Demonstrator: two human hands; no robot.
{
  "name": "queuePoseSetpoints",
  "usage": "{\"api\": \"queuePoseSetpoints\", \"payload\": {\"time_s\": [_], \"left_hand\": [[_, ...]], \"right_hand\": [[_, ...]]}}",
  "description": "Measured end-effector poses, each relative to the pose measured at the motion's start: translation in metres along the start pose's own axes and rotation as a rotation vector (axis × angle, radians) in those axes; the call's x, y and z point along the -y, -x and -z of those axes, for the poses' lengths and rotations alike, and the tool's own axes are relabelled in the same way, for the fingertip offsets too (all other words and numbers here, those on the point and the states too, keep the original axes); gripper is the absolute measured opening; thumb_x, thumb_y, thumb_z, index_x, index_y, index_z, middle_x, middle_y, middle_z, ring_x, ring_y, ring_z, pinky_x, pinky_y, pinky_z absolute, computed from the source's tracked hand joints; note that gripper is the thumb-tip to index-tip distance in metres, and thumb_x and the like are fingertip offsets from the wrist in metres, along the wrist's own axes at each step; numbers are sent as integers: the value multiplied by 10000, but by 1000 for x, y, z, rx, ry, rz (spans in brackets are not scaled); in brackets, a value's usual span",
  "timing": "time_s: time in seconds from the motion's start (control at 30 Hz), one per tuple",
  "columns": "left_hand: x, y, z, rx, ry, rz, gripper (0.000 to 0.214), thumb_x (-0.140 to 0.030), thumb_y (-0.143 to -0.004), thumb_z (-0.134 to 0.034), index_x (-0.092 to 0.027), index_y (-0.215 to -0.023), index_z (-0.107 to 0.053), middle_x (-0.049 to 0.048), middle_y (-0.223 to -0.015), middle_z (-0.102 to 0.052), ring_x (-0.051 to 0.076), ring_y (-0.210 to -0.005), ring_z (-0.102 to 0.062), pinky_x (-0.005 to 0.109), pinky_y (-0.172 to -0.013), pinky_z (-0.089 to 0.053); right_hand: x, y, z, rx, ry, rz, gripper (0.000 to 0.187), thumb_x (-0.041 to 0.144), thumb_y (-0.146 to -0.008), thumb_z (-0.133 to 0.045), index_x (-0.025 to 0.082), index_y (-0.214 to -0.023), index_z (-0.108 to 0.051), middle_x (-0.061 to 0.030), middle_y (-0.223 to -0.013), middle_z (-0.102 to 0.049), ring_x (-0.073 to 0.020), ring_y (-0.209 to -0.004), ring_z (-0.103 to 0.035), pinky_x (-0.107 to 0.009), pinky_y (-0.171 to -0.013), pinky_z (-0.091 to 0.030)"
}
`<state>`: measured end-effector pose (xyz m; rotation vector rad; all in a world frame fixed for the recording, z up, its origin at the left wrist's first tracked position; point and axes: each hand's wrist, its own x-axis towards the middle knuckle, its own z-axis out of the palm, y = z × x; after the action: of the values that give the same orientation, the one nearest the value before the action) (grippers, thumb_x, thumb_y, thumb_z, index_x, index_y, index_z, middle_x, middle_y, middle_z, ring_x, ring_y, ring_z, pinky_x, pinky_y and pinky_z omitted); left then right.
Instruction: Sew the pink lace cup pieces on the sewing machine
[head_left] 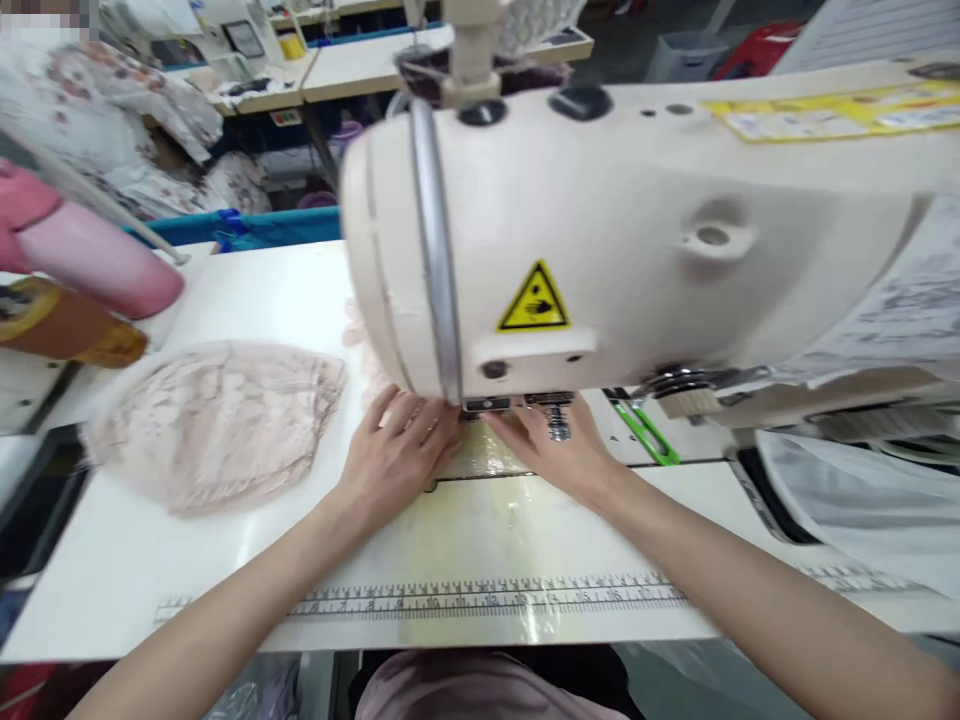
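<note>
Left hand (405,445) | beside pale pink fabric (369,372) | right hand (566,445) | beneath sewing machine head (630,220) (partly hidden) | finger grip, both: cannot tell

On bench (315,560): fabric piece (232,425) left of sewing machine (637,220); bottle (105,255) behind fabric piece, far left; tool (651,436) right of right hand (570,450); ruler (491,602) along front edge.

Head camera: is facing forward and down;
Sewing machine (637,220): is looming near, right of centre;
Rear bench (360,75): is showing farther off, beyond it.
</note>
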<state>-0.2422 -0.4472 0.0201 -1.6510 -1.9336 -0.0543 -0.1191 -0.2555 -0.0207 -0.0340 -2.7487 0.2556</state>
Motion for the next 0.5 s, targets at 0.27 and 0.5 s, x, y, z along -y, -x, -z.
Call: {"api": "queuePoseSetpoints", "payload": {"time_s": [0.27, 0.5], "left_hand": [[52, 32, 57, 407, -253, 573, 209, -252, -953, -454, -156, -981, -637, 96, -932, -674, 255, -840, -622, 325, -540, -397], [65, 69, 59, 327, -154, 692, 266, -277, -952, -437, -181, -842, -660, 66, -910, -681, 238, -875, -626, 324, -626, -404]], "right_hand": [[-5, 9, -35, -130, -136, -48, 446, 549, -954, -457, 250, -1239, -626, -135, -911, -670, -320, -870, -643, -464, -668, -514], [-2, 3, -33, -140, -118, -49, 386, 526, -951, -487, 268, -1172, -670, -144, -1003, -669, -333, -883, -621, -428, -630, -463]]}}
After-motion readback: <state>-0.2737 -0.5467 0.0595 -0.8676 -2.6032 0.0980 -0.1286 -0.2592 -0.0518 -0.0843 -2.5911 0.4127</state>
